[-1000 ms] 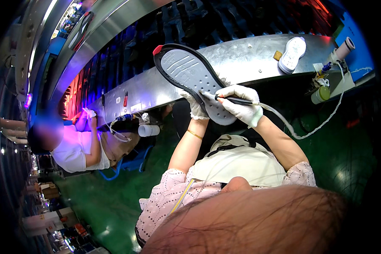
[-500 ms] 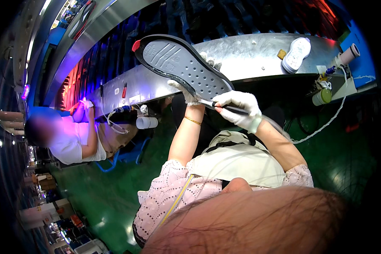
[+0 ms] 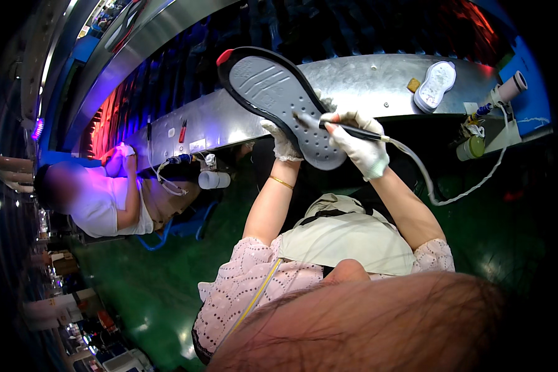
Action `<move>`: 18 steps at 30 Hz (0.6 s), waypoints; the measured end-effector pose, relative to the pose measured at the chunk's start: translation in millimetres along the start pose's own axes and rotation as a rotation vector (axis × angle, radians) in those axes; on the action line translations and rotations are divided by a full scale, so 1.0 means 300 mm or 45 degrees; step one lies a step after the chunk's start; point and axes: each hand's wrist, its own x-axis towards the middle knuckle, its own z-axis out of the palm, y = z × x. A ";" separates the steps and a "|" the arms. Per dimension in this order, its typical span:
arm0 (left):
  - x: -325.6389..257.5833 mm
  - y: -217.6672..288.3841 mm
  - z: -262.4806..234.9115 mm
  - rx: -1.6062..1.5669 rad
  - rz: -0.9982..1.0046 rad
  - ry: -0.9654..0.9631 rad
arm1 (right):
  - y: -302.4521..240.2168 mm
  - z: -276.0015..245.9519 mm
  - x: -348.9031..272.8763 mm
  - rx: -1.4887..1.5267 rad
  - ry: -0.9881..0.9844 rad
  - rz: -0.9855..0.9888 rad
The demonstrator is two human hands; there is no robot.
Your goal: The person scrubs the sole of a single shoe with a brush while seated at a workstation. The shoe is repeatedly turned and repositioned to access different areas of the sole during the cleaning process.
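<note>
A shoe sole [image 3: 270, 87] with a grey inner face, raised black rim and red tip is held up at a slant over the bench edge. My left hand [image 3: 283, 141], in a pale glove, grips it from beneath, its thumb at the near rim and fingertips showing at the far one. In my gloved right hand [image 3: 361, 146] is a black-handled brush [image 3: 352, 130]. Its tip lies over the dimpled grey face, seemingly touching it. From the handle's rear end runs a clear tube [image 3: 415, 162], looping down and off to the right.
A metal bench [image 3: 353, 77] borders a dark strip curtain. On it lie a white sole [image 3: 436, 85], a small tan block [image 3: 413, 85] and a red-handled tool [image 3: 182, 131]. A white cup [image 3: 214, 180] and a green-topped container [image 3: 471, 149] hang in front. A person [image 3: 108, 204] sits at left.
The sole has shifted right and turned steeper. My right hand has moved the brush from the sole's near rim up onto its grey face.
</note>
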 end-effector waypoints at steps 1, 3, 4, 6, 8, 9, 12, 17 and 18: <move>-0.010 -0.008 -0.006 0.081 -0.016 0.091 | 0.004 0.010 0.012 -0.046 0.030 -0.105; -0.011 -0.020 -0.017 0.095 -0.082 0.353 | 0.020 0.027 0.023 -0.535 0.015 -0.483; -0.013 -0.024 -0.021 0.095 -0.043 0.239 | 0.024 0.020 0.021 -0.674 -0.096 -0.651; -0.009 -0.027 -0.029 0.001 -0.084 0.047 | 0.038 0.015 0.014 -0.414 -0.200 -0.396; -0.001 -0.026 -0.034 -0.011 -0.054 -0.019 | 0.044 0.003 0.013 -0.118 -0.209 0.009; 0.003 -0.025 -0.036 0.092 0.015 0.089 | 0.042 -0.006 0.010 0.038 -0.171 0.260; 0.014 -0.017 -0.035 0.012 -0.033 -0.013 | 0.045 -0.007 0.004 -0.179 -0.096 -0.090; 0.027 -0.008 -0.004 -0.259 -0.017 -0.121 | 0.049 -0.011 -0.036 -0.432 -0.332 -0.200; 0.033 0.000 0.004 -0.278 0.018 -0.089 | 0.046 -0.021 -0.041 -0.181 -0.333 0.016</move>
